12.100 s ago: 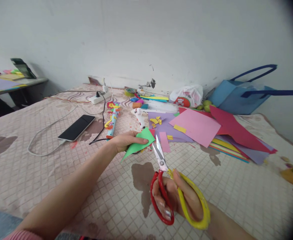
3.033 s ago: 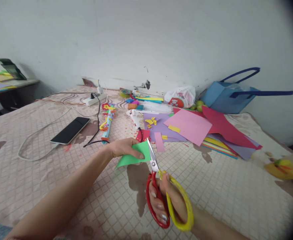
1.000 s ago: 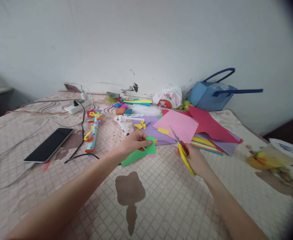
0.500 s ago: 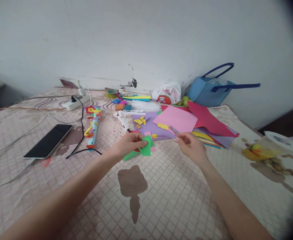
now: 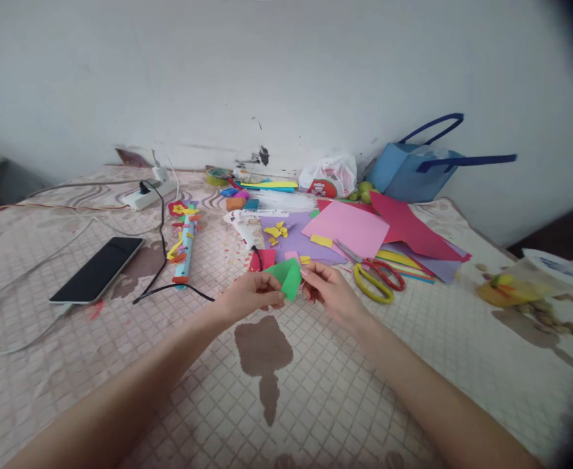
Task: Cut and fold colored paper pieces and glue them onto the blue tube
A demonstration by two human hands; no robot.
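Observation:
A piece of green paper point(image 5: 292, 280) is held over the table between my two hands. My left hand point(image 5: 253, 293) pinches its left side, thumb and fingers closed. At its right edge my right hand point(image 5: 329, 288) has thumb and fingertips pressed together on the paper. Just right of that hand lie scissors point(image 5: 375, 281) with one yellow and one red handle loop, their blades on pink paper point(image 5: 347, 228). Behind my hands are a red paper piece point(image 5: 265, 259), a white glue gun point(image 5: 241, 228) and purple paper point(image 5: 298, 225) with yellow cutouts point(image 5: 277, 231).
To the left are a phone point(image 5: 98, 270), a power strip point(image 5: 152, 194) with cables, and a light-blue strip point(image 5: 184, 251) decorated with coloured pieces. A blue bag point(image 5: 408, 174) and a white plastic bag point(image 5: 330, 176) stand by the wall. A clear container point(image 5: 515, 283) sits at right.
My right hand has let go of the scissors, which now lie on the table. It has moved left to the green paper, which is now gripped by both hands and tilted.

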